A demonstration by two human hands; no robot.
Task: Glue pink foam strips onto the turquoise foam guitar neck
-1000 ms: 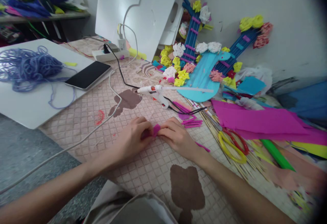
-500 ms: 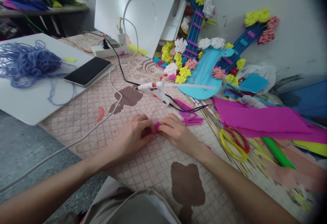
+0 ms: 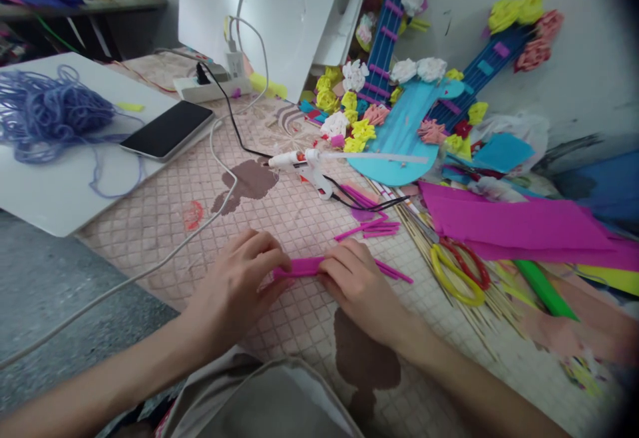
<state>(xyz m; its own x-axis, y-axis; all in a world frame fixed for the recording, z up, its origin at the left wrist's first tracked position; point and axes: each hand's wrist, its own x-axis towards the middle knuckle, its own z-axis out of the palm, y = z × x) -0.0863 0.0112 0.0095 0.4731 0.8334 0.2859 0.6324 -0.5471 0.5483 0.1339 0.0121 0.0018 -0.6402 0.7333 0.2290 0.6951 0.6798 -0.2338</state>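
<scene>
A narrow strip of magenta paper [image 3: 303,267] lies stretched across the patterned mat between my two hands. My left hand [image 3: 238,285] pinches its left end with the fingers closed. My right hand [image 3: 355,283] presses down on its right end, fingers curled over it. More thin magenta strips [image 3: 372,228] lie just beyond my right hand. A white hot glue gun [image 3: 305,165] with a black cord rests on the mat further back.
Yellow and red scissors [image 3: 458,265] lie on bamboo sticks at right, beside large magenta paper sheets [image 3: 519,225]. Blue paper guitars with paper flowers [image 3: 399,112] lean on the wall. A phone [image 3: 167,130] and purple yarn [image 3: 47,112] sit on a white board at left.
My hands have moved apart and nearer to me, and the magenta piece that was bunched between my fingertips is now drawn out into a long flat strip. The view tilted slightly downward.
</scene>
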